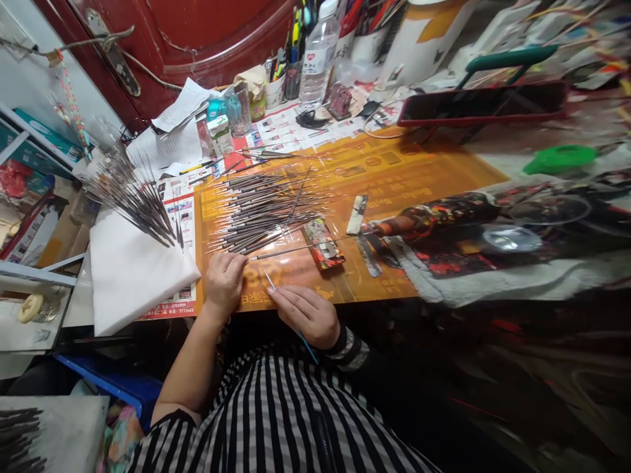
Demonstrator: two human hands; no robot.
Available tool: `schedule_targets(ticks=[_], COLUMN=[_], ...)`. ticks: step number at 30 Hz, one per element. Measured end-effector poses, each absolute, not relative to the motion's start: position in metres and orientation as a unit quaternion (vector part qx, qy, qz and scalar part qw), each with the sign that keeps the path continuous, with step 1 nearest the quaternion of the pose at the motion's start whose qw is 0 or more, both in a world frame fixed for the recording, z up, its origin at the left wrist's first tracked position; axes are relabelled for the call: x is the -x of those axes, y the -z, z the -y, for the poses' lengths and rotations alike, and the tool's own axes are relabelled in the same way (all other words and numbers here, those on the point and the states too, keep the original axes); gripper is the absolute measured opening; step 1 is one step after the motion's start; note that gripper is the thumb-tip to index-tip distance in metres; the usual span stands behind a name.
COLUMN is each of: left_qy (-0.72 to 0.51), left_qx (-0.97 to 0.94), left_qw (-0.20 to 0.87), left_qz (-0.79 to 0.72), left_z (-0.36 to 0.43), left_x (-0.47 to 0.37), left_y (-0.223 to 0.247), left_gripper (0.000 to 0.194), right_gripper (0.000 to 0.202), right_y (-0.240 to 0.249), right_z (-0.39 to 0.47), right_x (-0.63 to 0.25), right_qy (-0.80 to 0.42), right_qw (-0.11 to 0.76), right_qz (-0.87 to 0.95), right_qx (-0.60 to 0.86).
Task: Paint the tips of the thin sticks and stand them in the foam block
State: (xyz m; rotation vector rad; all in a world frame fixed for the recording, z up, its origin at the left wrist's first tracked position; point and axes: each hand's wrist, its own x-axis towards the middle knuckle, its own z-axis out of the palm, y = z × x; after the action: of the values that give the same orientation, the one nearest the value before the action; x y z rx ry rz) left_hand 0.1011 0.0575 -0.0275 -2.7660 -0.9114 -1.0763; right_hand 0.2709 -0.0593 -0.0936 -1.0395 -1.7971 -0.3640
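My left hand (225, 279) pinches a thin dark rod (280, 252) beside the row of rods (261, 210) on the orange-covered bench (348, 284); my right hand (311, 316), fingers curled, grips a slender blue-ended tool (307, 347).

Stick (280, 252): long, slim, dark grey, thicker near your left hand (225, 279), thinning to a fine line at the far end. You've got it pinched at the left end; it runs right, slightly upward in view, nearly level. Brush (306, 345): thin, teal handle, pale metallic front part. Slants through your right hand (308, 316), handle end toward your body, tip up-left, just short of the stick, not touching. Bristles too small to make out.
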Motion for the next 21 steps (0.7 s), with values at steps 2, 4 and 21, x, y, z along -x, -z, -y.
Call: schedule_targets(ticks=[2,4,21], left_qy=[0.355,0.368,0.371], left_qx=[0.882,0.873,0.773], left_qw=[0.024,0.029,0.114], left_qz=[0.310,0.319,0.501], left_z=[-0.054,-0.051,-0.092], left_x=[-0.096,-0.086,-0.002], left_y=[0.025,0.020,-0.001], left_gripper=[0.016,0.015,0.012], right_gripper=[0.061,0.062,0.066], right_y=[0.095,0.096,0.094], right_z=[0.061,0.062,0.063], right_x=[-0.273,-0.274,-0.274], right_qy=[0.146,0.141,0.147], right_qw=[0.493,0.493,0.497], right_qz=[0.749,0.752,0.754], right_qx=[0.419,0.414,0.404])
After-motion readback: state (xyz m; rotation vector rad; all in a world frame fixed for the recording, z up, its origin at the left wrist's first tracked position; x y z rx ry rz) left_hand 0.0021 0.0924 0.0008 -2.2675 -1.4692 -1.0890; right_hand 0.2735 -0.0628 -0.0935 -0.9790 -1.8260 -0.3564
